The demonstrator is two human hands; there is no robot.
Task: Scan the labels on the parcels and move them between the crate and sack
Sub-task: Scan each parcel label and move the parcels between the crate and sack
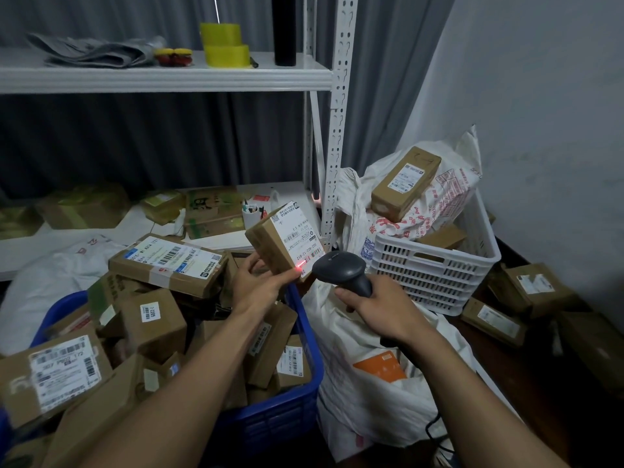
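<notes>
The step in hand looks like the scan itself. Above the far right corner of the blue crate [297,410], the left hand [256,285] holds up a small brown parcel [270,244]. Its fingers [287,276] grasp the lower end, and the white label [299,234] faces right. Just right of that corner, the right hand [378,309] is clenched round the grip of a dark scanner [341,270], whose head points at the label. A red light [300,264] falls on the lowest barcode and spills onto a fingertip. Parcel and scanner head are near but apart.

The blue crate is heaped with boxed parcels, some above its rim. Against its right wall a white sack [364,410] stands open, with an orange packet [381,366] showing inside. Further right of the blue crate, beyond the sack, a white slatted crate [435,265] holds another bag and more boxes.

Whether the code has read cannot be told. If it has, the next move probably calls for carrying the parcel rightward off the blue crate and letting it go into the sack's mouth. The right forearm lies across that opening, so the scanner hand would need to draw aside first
</notes>
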